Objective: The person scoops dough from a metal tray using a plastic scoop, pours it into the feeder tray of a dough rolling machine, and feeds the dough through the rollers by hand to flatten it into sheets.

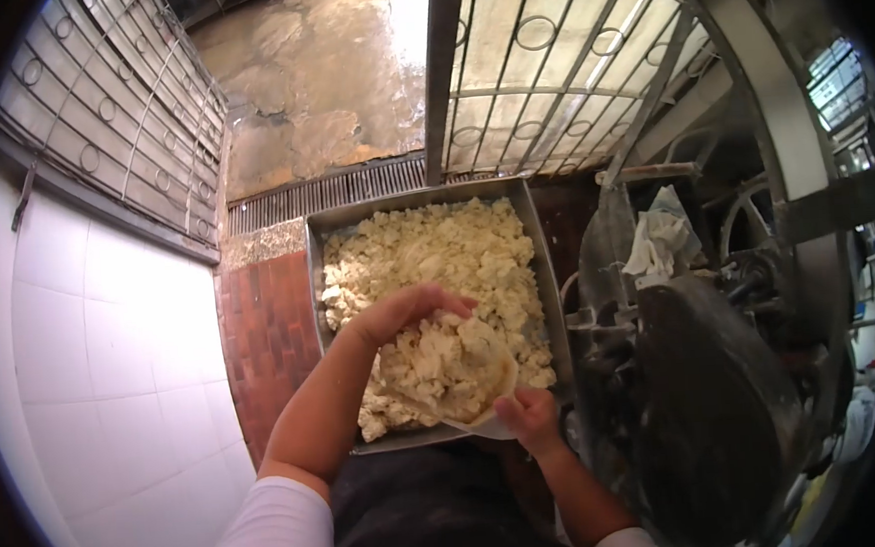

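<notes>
A pale, translucent plastic bowl [491, 427], tilted, is heaped with crumbly off-white dough [443, 368]. My right hand [533, 418] grips the bowl's near right rim, thumb on the inner side. Across the far left side of the heap reaches my left hand [415, 310], its fingers stretched out and curved over the lumps. Under the bowl stands a large rectangular metal tray [554, 306], filled with more of the same crumbly dough [426, 244]. Part of the bowl's left edge is hidden by dough and my left forearm.
To the right stands a dark machine [716, 407] with a wheel and a crumpled whitish cloth [661, 240] on it. A white tiled wall [122, 363] runs along the left. Beyond the tray lie a floor grate [332, 192] and an open metal gate [545, 66].
</notes>
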`<state>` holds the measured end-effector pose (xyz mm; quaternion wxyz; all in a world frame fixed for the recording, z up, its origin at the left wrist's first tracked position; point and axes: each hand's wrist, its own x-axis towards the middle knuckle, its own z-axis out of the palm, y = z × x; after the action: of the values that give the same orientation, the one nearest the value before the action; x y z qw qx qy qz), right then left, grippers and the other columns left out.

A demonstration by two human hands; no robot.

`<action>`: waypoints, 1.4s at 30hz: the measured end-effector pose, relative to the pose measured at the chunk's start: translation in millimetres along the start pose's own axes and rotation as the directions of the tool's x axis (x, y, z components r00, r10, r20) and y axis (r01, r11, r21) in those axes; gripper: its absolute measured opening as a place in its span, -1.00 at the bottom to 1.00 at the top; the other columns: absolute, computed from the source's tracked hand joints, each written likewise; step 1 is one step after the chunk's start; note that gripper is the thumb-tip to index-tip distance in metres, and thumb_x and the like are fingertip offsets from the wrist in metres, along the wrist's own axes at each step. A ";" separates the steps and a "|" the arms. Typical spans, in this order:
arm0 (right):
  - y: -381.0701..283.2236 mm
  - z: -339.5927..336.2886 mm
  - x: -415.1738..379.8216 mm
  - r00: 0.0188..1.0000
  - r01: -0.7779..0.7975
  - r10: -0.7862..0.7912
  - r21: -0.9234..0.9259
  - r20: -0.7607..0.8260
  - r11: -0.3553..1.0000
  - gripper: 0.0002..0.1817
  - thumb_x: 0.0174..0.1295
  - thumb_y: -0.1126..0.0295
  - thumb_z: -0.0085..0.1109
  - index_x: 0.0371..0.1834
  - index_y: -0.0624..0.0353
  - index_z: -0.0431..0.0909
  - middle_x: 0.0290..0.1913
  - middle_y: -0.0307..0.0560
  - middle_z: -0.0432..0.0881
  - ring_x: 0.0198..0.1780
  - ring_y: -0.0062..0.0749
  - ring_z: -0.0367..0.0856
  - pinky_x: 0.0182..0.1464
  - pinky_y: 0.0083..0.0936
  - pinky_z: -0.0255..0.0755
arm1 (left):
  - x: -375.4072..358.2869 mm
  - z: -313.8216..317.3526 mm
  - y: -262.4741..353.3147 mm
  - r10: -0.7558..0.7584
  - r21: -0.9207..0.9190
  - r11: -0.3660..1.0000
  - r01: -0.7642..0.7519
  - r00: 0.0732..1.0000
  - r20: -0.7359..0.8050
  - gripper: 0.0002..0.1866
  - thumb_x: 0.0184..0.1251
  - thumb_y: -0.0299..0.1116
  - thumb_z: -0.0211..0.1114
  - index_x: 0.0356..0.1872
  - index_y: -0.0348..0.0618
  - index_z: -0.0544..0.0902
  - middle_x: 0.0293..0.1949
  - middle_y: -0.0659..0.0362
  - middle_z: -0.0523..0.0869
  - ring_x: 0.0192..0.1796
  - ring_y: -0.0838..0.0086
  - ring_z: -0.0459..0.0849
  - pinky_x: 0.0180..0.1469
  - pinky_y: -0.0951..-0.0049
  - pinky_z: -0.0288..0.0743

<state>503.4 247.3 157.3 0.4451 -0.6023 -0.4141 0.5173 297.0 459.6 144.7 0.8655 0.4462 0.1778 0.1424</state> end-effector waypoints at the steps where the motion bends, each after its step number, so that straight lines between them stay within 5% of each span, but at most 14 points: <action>1: -3.2 2.2 -2.5 1.000 0.001 -0.001 0.000 -0.008 1.000 -0.61 0.20 0.10 0.32 -0.50 0.27 0.61 -0.59 -0.28 0.57 -0.52 -0.70 0.46 -0.50 -0.66 0.31 | 0.0 4.1 5.8 -0.002 0.001 1.000 0.002 1.000 0.007 -0.34 0.42 0.12 -0.07 0.26 -0.25 0.48 0.27 0.07 0.49 0.24 0.32 0.47 0.28 0.43 0.28; 3: -7.5 5.2 -7.2 0.989 -0.121 0.133 0.171 -0.059 0.978 -0.58 0.23 0.10 0.29 -0.63 0.19 0.52 -0.65 -0.28 0.50 -0.62 -0.67 0.41 -0.58 -0.66 0.24 | -1.7 16.7 14.9 -0.274 0.110 0.954 0.277 0.961 -0.048 -0.38 0.45 0.06 -0.05 0.25 -0.26 0.48 0.30 0.01 0.46 0.32 0.29 0.40 0.33 0.41 0.23; 6: -28.5 9.2 -14.4 0.990 -0.102 0.118 0.174 -0.081 0.979 -0.56 0.24 0.11 0.27 -0.67 0.15 0.46 -0.67 -0.28 0.47 -0.66 -0.64 0.38 -0.61 -0.64 0.21 | -7.1 49.2 33.7 -0.108 0.568 0.811 0.143 0.990 -0.094 -0.40 0.47 0.05 -0.03 0.28 -0.24 0.45 0.33 -0.02 0.43 0.36 0.28 0.36 0.38 0.37 0.16; 10: -46.7 9.3 -21.1 0.995 -0.016 0.027 0.111 -0.096 0.994 -0.57 0.24 0.10 0.27 -0.66 0.16 0.48 -0.67 -0.28 0.48 -0.66 -0.64 0.38 -0.61 -0.65 0.20 | -13.7 61.9 57.3 -0.038 0.647 0.757 0.086 0.995 -0.087 -0.36 0.46 0.07 -0.03 0.35 -0.20 0.37 0.39 -0.02 0.33 0.44 0.23 0.25 0.45 0.26 0.04; 12: -56.6 5.7 -26.4 0.994 -0.032 0.041 0.089 -0.104 0.995 -0.57 0.26 0.18 0.28 -0.69 0.17 0.46 -0.68 -0.33 0.44 -0.62 -0.71 0.35 -0.59 -0.66 0.18 | -17.0 56.4 73.8 0.116 0.558 0.829 -0.041 0.988 -0.099 -0.36 0.48 0.09 -0.10 0.36 -0.20 0.35 0.41 -0.03 0.28 0.45 0.24 0.22 0.45 0.25 0.03; 14: -69.6 -0.8 -29.2 0.990 0.027 -0.013 0.098 -0.139 0.995 -0.58 0.26 0.17 0.27 -0.67 0.16 0.47 -0.68 -0.33 0.44 -0.62 -0.71 0.36 -0.58 -0.66 0.20 | -15.9 47.1 91.7 0.203 0.086 0.979 -0.187 0.946 -0.253 -0.15 0.37 0.35 -0.29 0.36 -0.19 0.34 0.38 0.03 0.36 0.43 0.24 0.26 0.42 0.10 0.06; 18: -117.6 -9.6 -44.7 0.964 0.117 -0.045 0.265 -0.261 0.957 -0.62 0.23 0.13 0.30 -0.60 0.14 0.49 -0.67 -0.32 0.46 -0.64 -0.67 0.39 -0.59 -0.68 0.25 | -44.9 25.9 119.0 0.437 -0.383 0.738 -0.555 0.826 -0.356 -0.13 0.29 0.41 -0.16 0.27 -0.21 0.42 0.22 -0.02 0.51 0.22 0.16 0.50 0.25 0.08 0.33; 25: -212.3 -59.6 -107.7 0.797 0.380 -0.078 0.396 -0.599 0.836 -0.60 0.30 -0.01 0.14 -0.27 0.17 0.54 -0.48 -0.17 0.60 -0.67 -0.57 0.47 -0.73 -0.67 0.33 | -112.6 -44.0 65.0 -0.011 -0.296 0.924 -0.241 0.758 -0.652 -0.17 0.30 0.37 -0.10 0.27 -0.20 0.38 0.19 0.03 0.52 0.12 0.19 0.55 0.13 0.19 0.41; 27: -239.4 -86.1 -136.5 0.880 0.409 -0.157 0.547 -0.448 0.730 -0.41 0.40 -0.08 -0.14 0.25 0.18 0.37 0.01 -0.05 0.62 -0.19 -0.34 0.67 -0.45 -0.60 0.57 | -128.7 -70.7 30.1 -0.070 -0.318 0.922 -0.222 0.711 -0.700 -0.17 0.28 0.37 -0.08 0.27 -0.19 0.37 0.17 0.05 0.53 0.11 0.20 0.54 0.14 0.13 0.39; 29: -273.8 -100.6 -163.5 0.802 0.473 -0.187 0.412 -0.567 0.779 -0.42 0.43 -0.08 -0.21 0.25 0.16 0.37 0.04 -0.03 0.61 -0.17 -0.34 0.68 -0.44 -0.59 0.57 | -143.2 -90.2 -2.2 -0.131 -0.340 0.919 -0.198 0.660 -0.740 -0.18 0.27 0.36 -0.05 0.26 -0.18 0.37 0.14 0.07 0.53 0.09 0.20 0.54 0.15 0.08 0.37; 34: -338.4 -125.7 -209.4 0.509 0.498 -0.094 0.204 -0.856 0.843 -0.41 0.38 -0.22 -0.19 0.10 0.05 0.48 -0.56 -0.41 0.48 -0.73 -0.69 0.31 -0.74 -0.71 0.22 | -162.3 -128.5 -85.5 -0.402 -0.416 0.905 0.090 0.502 -0.766 -0.39 0.30 0.28 0.01 0.09 -0.02 0.46 -0.13 0.17 0.64 -0.14 0.31 0.63 -0.16 0.16 0.49; 39: -348.8 -196.3 -249.5 0.510 0.427 -0.162 0.086 -0.845 0.900 -0.40 0.29 -0.29 -0.08 0.02 0.00 0.50 -0.57 -0.45 0.44 -0.71 -0.70 0.31 -0.73 -0.72 0.14 | -171.8 -125.3 -151.6 -0.475 -0.392 0.880 0.268 0.463 -0.749 -0.69 0.32 0.06 0.13 -0.30 0.06 0.50 -0.45 0.25 0.60 -0.48 0.40 0.57 -0.49 0.29 0.41; 40: -349.1 -215.9 -253.3 0.460 0.378 -0.154 0.036 -0.875 0.925 -0.45 0.30 -0.26 -0.05 -0.09 0.00 0.54 -0.60 -0.46 0.44 -0.71 -0.71 0.32 -0.72 -0.72 0.16 | -168.0 -112.8 -154.4 -0.519 -0.432 0.854 0.291 0.407 -0.751 -0.72 0.29 -0.02 0.17 -0.41 0.04 0.44 -0.57 0.24 0.50 -0.67 0.49 0.35 -0.67 0.45 0.18; 42: -354.1 -236.2 -239.4 0.323 0.259 -0.094 -0.007 -0.942 0.966 -0.52 0.20 -0.24 0.14 -0.25 -0.03 0.59 -0.59 -0.46 0.45 -0.67 -0.74 0.31 -0.67 -0.72 0.14 | -170.4 -91.3 -151.0 -0.533 -0.378 0.833 0.404 0.405 -0.743 -0.79 0.26 -0.11 0.21 -0.35 0.00 0.50 -0.49 0.22 0.55 -0.60 0.46 0.49 -0.63 0.41 0.27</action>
<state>694.9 84.5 575.9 0.6973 -0.7062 -0.1094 0.0564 117.9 371.7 2.0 0.7105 0.1963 0.6687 0.0973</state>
